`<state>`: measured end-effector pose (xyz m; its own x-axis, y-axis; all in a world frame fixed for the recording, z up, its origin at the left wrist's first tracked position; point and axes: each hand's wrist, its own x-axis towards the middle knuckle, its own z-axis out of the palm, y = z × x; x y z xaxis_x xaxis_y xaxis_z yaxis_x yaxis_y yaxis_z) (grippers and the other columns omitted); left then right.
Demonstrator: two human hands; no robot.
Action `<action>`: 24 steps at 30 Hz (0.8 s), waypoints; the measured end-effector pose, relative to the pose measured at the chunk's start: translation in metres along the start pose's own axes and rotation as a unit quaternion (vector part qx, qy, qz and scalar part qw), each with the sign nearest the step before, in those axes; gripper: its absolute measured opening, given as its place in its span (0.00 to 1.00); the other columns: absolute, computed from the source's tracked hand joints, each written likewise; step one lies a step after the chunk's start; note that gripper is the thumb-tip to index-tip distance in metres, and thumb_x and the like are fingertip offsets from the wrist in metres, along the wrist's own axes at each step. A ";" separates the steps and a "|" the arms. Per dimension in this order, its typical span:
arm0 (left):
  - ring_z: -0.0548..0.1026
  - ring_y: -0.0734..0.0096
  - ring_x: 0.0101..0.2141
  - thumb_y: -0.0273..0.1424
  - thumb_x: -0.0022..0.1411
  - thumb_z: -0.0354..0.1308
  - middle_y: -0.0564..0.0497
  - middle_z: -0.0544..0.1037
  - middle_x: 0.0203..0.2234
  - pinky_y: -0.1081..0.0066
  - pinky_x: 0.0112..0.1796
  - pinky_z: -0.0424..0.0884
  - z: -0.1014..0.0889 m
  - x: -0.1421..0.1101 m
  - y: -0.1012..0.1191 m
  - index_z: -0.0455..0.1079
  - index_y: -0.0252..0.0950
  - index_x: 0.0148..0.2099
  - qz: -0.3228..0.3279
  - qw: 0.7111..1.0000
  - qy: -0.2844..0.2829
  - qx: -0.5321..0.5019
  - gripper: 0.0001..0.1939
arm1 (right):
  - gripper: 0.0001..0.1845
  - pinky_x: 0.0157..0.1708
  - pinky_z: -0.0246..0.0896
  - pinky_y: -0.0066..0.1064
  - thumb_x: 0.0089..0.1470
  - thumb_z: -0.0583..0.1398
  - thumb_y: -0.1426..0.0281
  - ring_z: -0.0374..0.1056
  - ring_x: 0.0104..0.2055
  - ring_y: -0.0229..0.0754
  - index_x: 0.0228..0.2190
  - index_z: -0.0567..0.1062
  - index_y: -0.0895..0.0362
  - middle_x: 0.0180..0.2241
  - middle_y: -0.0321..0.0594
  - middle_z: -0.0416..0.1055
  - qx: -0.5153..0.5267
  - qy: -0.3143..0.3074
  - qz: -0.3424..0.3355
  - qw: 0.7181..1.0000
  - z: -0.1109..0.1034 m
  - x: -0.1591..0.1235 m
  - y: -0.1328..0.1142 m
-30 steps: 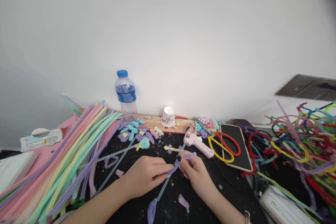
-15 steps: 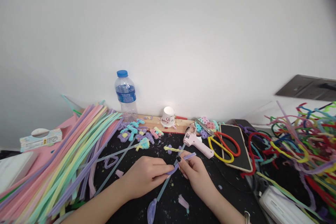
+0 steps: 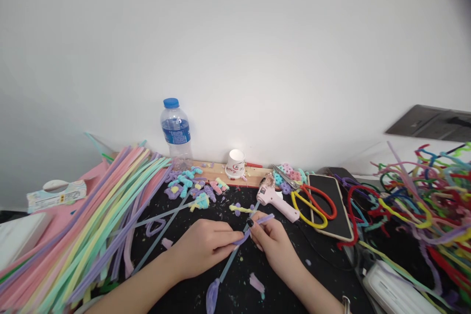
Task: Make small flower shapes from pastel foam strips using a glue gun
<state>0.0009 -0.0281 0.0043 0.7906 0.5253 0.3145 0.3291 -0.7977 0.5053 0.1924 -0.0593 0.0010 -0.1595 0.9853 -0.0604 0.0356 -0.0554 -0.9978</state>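
Observation:
Between my two hands is a short purple pipe cleaner (image 3: pixel 243 238). My left hand (image 3: pixel 209 245) is closed on its near end, fingertips pinched together. The thumb and fingers of my right hand (image 3: pixel 270 238) pinch the same piece, and its free tip pokes out past the thumb. Under the hands runs a pale blue glue stick (image 3: pixel 228 266), seemingly one long line up to the nose of the pink glue gun (image 3: pixel 277 202). At the near end of that line lies a purple pipe-cleaner loop (image 3: pixel 212 296). Just beyond my hands rests a small yellow and purple pipe-cleaner piece (image 3: pixel 241 209).
Scissors (image 3: pixel 312 208) with red and yellow handles lie partly over a phone (image 3: pixel 331 206). A paper cup (image 3: pixel 235 164) and a plastic bottle (image 3: pixel 176 132) stand by the wall. Pipe cleaners fill the left (image 3: pixel 106 216) and a tangled heap (image 3: pixel 423 206) the right. A white power strip (image 3: pixel 397 287) sits near right.

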 end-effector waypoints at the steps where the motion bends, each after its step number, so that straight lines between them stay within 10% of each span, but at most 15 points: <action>1: 0.73 0.72 0.31 0.27 0.64 0.48 0.51 0.76 0.33 0.75 0.33 0.65 0.000 0.000 0.000 0.68 0.38 0.49 0.000 1.000 0.001 0.000 0.13 | 0.17 0.18 0.37 0.25 0.54 0.55 0.58 0.43 0.18 0.31 0.23 0.61 0.56 0.16 0.26 0.50 0.001 -0.001 0.000 1.000 0.000 0.000 0.000; 24: 0.72 0.73 0.29 0.28 0.65 0.47 0.51 0.75 0.30 0.75 0.31 0.65 0.000 0.000 0.002 0.68 0.37 0.48 0.005 1.000 -0.003 0.009 0.13 | 0.19 0.18 0.38 0.25 0.52 0.55 0.54 0.43 0.18 0.31 0.23 0.61 0.56 0.16 0.26 0.50 -0.001 0.005 0.007 1.000 0.001 0.000 -0.003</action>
<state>0.0013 -0.0297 0.0048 0.7969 0.5160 0.3142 0.3312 -0.8081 0.4870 0.1911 -0.0591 0.0043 -0.1487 0.9861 -0.0744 0.0392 -0.0693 -0.9968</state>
